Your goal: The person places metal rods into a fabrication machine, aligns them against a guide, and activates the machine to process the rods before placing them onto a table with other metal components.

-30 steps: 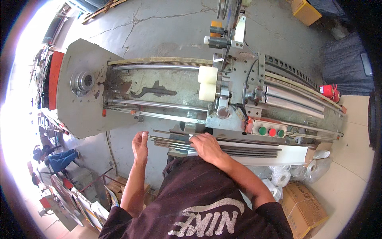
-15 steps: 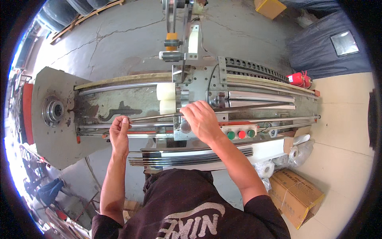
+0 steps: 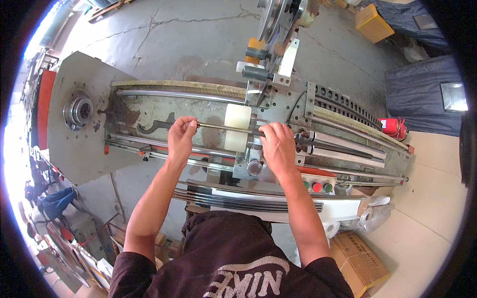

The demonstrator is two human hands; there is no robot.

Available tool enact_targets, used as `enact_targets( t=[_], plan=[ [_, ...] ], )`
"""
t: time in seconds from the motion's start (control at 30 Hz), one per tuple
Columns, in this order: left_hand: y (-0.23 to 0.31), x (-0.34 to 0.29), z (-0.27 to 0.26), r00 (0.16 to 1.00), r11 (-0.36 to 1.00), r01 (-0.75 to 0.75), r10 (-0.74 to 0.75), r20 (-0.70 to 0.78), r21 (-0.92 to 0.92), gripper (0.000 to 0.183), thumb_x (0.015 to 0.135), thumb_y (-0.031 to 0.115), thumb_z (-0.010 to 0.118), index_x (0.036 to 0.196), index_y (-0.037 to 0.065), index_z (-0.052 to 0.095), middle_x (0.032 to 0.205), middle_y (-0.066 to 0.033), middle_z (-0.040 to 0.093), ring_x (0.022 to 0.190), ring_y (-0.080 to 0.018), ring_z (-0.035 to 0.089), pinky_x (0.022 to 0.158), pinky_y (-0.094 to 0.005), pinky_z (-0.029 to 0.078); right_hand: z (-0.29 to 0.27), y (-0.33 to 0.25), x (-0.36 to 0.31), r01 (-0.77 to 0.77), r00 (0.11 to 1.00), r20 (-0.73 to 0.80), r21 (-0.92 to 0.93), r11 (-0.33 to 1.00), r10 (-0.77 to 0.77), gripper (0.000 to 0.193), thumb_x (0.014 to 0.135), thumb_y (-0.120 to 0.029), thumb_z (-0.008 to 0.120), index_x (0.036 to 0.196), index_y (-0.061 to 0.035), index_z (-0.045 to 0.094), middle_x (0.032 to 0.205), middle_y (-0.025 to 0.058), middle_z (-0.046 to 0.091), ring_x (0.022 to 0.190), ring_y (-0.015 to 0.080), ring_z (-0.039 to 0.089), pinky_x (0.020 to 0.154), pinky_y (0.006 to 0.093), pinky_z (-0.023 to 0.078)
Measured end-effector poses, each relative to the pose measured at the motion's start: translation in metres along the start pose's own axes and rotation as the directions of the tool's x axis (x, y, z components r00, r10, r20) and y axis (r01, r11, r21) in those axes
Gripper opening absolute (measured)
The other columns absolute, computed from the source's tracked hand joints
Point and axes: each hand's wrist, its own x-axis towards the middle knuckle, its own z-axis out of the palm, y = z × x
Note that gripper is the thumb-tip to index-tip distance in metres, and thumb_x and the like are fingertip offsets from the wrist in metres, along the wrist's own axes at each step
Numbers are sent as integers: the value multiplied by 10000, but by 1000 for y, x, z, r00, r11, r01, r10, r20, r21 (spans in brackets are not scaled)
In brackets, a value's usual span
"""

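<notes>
With both hands I hold a long, thin metal rod (image 3: 218,127) over the bed of a long machine. My left hand (image 3: 182,137) pinches its left end between thumb and fingers. My right hand (image 3: 279,144) grips it farther along, above the machine's metal carriage (image 3: 279,105). Between my hands the rod crosses in front of two white rollers (image 3: 238,115). Its darker right part runs on past my right hand, above shiny cylinders (image 3: 348,140). A dark hook spanner (image 3: 158,127) lies on the bed beyond my left hand.
Several dark rods (image 3: 248,202) lie on a white board nearest me. A round chuck (image 3: 78,110) sits in the left end plate. Push buttons (image 3: 317,186) are below my right hand. A red fire extinguisher (image 3: 393,128) and a cardboard box (image 3: 355,258) are at right.
Both hands have moved away from me with the rod, which now crosses the white rollers instead of passing nearer me. The whole view has also shifted and turned slightly.
</notes>
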Motion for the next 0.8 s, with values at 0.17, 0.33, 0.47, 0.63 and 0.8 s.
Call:
enact_targets(
  t=[0.17, 0.33, 0.47, 0.63, 0.8],
  plan=[
    [-8, 13, 4, 1000, 999, -24, 24, 12, 35, 162, 1059, 160, 646, 1178, 52, 667, 1038, 14, 662, 938, -96, 577, 865, -278, 476, 2, 4, 3, -29, 1000, 4, 37, 999, 29, 232, 884, -136, 774, 1092, -94, 681, 1088, 70, 681, 1060, 334, 633, 969, 459, 486],
    [14, 25, 9, 960, 904, -232, 273, -65, 358, 214, 1021, 148, 671, 1204, 37, 677, 1090, -19, 690, 984, -137, 606, 897, -315, 501, 9, 10, 2, -38, 999, 2, 107, 993, 38, 240, 871, -135, 785, 1084, -94, 683, 1089, 78, 695, 1053, 338, 645, 973, 456, 490],
    [42, 76, 39, 903, 760, -402, 420, 87, 511, 283, 940, 178, 739, 1194, 61, 696, 1190, -121, 719, 1119, -290, 674, 965, -397, 526, 9, 13, 2, -45, 998, -32, 142, 989, 50, 219, 876, -105, 774, 1071, -75, 678, 1050, 109, 695, 1030, 350, 641, 942, 456, 488],
    [18, 146, 98, 952, 775, -191, -2, 305, 602, 435, 907, 233, 826, 1279, 51, 692, 1233, -111, 726, 1143, -230, 674, 984, -375, 539, 13, 10, 2, -113, 993, -17, 217, 970, 120, 233, 844, -62, 790, 1054, -80, 691, 1039, 95, 672, 1033, 351, 636, 936, 457, 489],
    [-86, 220, 124, 955, 885, -38, -104, 278, 463, 522, 851, 338, 893, 1243, 40, 721, 1155, -77, 750, 1080, -201, 698, 975, -358, 538, 16, 7, 4, -45, 998, -29, 248, 968, 54, 289, 809, -61, 812, 1070, -91, 691, 1080, 88, 671, 1041, 344, 633, 934, 454, 488]
  ],
)
